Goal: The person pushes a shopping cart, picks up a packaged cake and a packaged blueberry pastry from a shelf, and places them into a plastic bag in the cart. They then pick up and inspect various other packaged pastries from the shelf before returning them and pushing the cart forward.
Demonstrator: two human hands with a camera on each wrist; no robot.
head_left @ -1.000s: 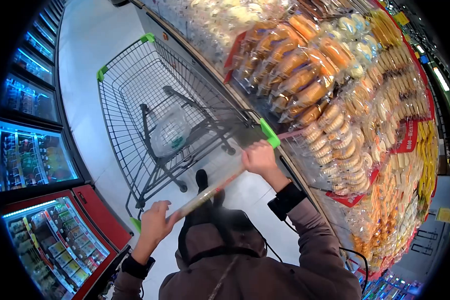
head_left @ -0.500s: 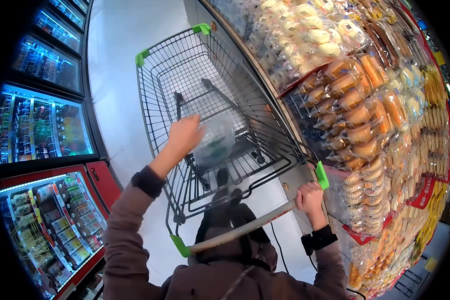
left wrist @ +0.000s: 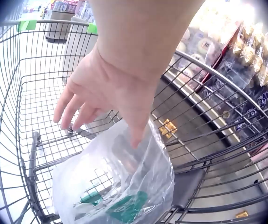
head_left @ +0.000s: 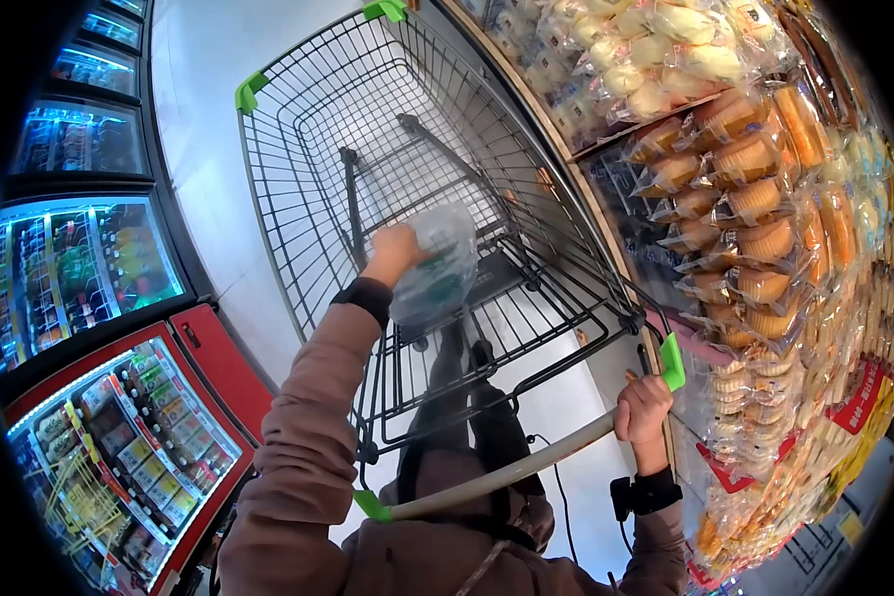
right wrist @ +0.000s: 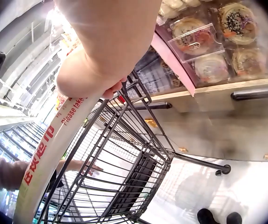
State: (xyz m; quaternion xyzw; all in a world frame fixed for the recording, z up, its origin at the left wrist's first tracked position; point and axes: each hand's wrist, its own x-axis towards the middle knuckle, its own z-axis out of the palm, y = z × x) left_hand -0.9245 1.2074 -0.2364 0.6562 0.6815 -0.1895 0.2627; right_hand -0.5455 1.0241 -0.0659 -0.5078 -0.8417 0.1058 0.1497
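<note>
My left hand (head_left: 395,250) reaches down into the wire shopping cart (head_left: 293,189), at a translucent plastic bag (head_left: 447,268) with green print. In the left wrist view the fingers of the left hand (left wrist: 108,88) are spread and loosely bent above the bag (left wrist: 124,191), and the thumb overlaps its top edge. Most of the bag's contents are hidden by the film. My right hand (head_left: 644,409) grips the pale cart handle (head_left: 517,469) near its right end, beside a green end cap (head_left: 671,362). Red lettering shows on the handle (right wrist: 45,144) in the right wrist view.
Along the right side runs a display of packaged bread and cakes (head_left: 755,199), close to the cart. Glass-door drink coolers (head_left: 89,258) and a red chest cooler (head_left: 219,358) line the left. Pale floor (head_left: 199,119) stretches ahead between them.
My left hand has left the cart handle and moved forward and down to the plastic bag. The right hand stays on the handle. The cart appears shifted right in the view.
</note>
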